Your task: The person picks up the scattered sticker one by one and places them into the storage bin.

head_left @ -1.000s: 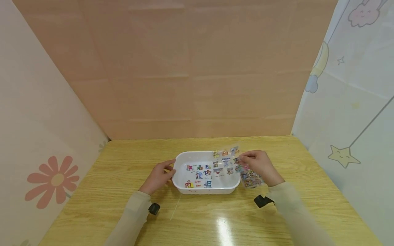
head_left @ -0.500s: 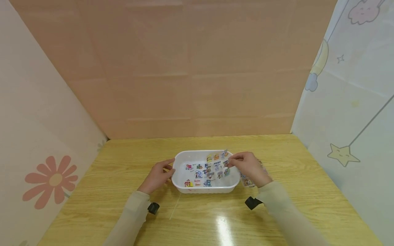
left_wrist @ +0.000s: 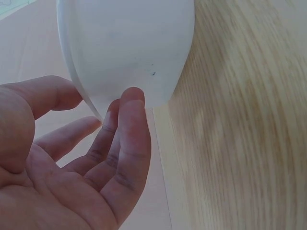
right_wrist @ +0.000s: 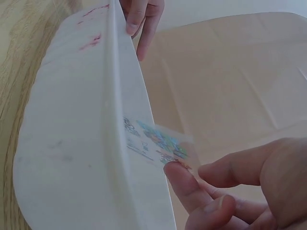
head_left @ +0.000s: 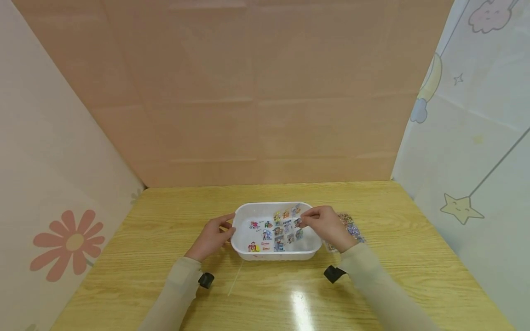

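A white oblong tray (head_left: 290, 257) lies on the table, with colourful stickers (head_left: 266, 235) visible on its floor. My left hand (head_left: 211, 237) holds the tray's left end. In the left wrist view, curled fingers (left_wrist: 134, 129) touch the tray's outer wall and the thumb lies at the rim. My right hand (head_left: 330, 226) pinches a clear sticker sheet (head_left: 286, 226) by its right edge, over the tray's right half. That sheet bears rows of small cartoon pictures; in the right wrist view it sits between thumb and fingertips. Whether it touches the tray floor, I cannot tell.
More sticker sheets (head_left: 353, 228) lie on the table right of the tray, partly hidden by my right hand. A thin pale strip (head_left: 235, 279) lies in front of the tray's left end. Papered walls (head_left: 256, 115) stand behind and on both sides.
My right hand has moved left with the sticker sheet, which now lies farther over the tray. The sheets on the right show more. My left hand keeps its place on the tray.
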Tool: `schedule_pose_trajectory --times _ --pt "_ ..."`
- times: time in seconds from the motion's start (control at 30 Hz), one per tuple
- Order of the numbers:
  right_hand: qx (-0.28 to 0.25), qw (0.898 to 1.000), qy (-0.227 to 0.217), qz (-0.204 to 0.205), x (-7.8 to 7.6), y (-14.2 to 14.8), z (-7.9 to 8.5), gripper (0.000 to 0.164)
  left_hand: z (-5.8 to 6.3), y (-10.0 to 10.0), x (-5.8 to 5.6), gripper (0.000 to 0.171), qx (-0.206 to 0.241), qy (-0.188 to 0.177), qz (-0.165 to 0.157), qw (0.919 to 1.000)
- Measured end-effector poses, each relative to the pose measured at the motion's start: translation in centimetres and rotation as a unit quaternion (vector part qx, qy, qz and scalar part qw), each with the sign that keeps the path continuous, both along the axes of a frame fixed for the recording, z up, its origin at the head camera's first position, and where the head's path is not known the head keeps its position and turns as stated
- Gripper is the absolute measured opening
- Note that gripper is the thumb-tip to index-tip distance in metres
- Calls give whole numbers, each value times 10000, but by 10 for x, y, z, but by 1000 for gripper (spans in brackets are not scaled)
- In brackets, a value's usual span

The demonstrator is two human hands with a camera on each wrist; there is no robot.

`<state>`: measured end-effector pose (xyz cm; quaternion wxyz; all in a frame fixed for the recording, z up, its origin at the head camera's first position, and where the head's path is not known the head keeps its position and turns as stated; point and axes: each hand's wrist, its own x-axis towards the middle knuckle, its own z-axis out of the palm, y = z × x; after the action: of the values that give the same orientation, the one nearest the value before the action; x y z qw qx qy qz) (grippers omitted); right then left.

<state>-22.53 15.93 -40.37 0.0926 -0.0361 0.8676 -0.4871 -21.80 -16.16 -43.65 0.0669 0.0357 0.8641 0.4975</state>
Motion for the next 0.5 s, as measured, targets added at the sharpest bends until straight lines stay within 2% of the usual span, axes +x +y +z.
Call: schedule_pose_trajectory --times 0.27,0.5 --pt "131 9999 -19 13 -1 -4 -1 27 0 1 0 48 -28 -11 9 10000" --pt "305 9992 -162 -188 -1 -9 -4 32 -1 1 0 49 -44 -42 29 10000"
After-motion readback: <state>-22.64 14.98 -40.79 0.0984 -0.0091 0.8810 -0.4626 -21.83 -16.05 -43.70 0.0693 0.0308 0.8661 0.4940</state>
